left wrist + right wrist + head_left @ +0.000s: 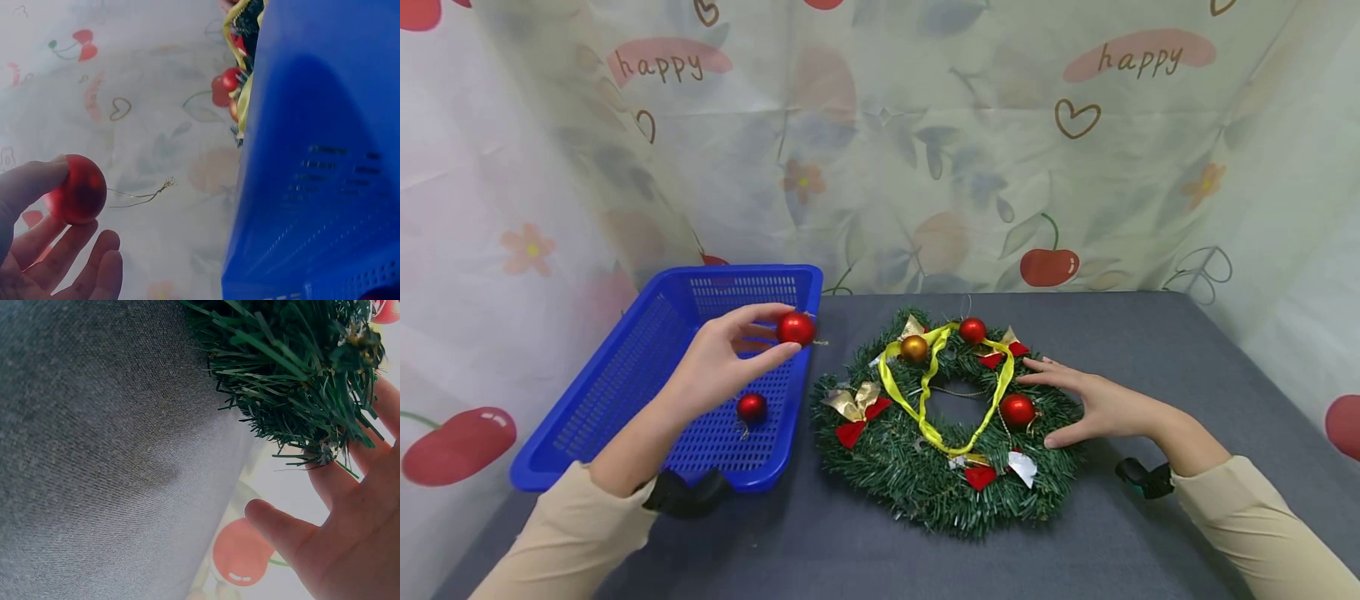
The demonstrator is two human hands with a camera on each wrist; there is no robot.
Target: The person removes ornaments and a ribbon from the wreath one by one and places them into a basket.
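My left hand (718, 357) pinches a shiny red Christmas ball (796, 329) between thumb and fingers, above the right side of a blue plastic basket (662, 329). A gold string (147, 197) trails from this ball in the left wrist view. Another red ball (752, 407) lies inside the basket. A green wreath (887, 475) with red and gold balls, bows and a loose yellow ribbon (1002, 383) lies right of the basket. At the wreath's right edge, my right hand (1101, 404) rests with fingers spread; in the right wrist view some fingertips are hidden by the needles.
A dark grey cloth (1120, 333) covers the table. Behind it hangs a printed curtain (880, 167), with pale curtain panels at both sides. The basket's right rim stands close to the wreath's left edge.
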